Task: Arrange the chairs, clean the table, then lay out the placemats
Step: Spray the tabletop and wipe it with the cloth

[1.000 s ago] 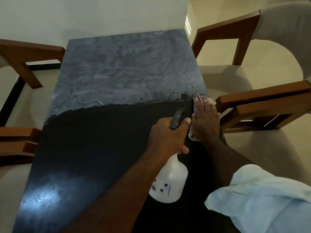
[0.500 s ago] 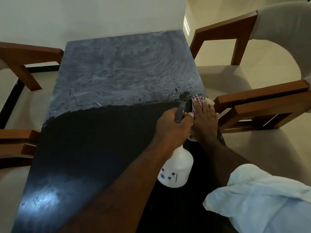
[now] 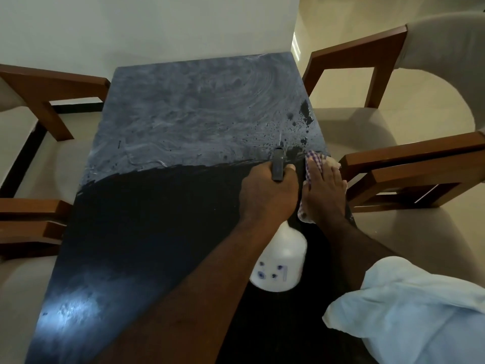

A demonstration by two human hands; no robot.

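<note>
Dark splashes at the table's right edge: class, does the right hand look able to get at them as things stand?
Probably yes. The right hand lies flat on the checked cloth just short of the dark splashes, nothing between; the left hand's spray bottle is alongside, not across.

A single wide-angle camera on the person's head looks forward and steeply down the table [image 3: 157, 219] from its near end, close over the near half. The wall [image 3: 157, 27] closes the top of the view, and chairs [image 3: 409, 164] show at both side edges.
</note>
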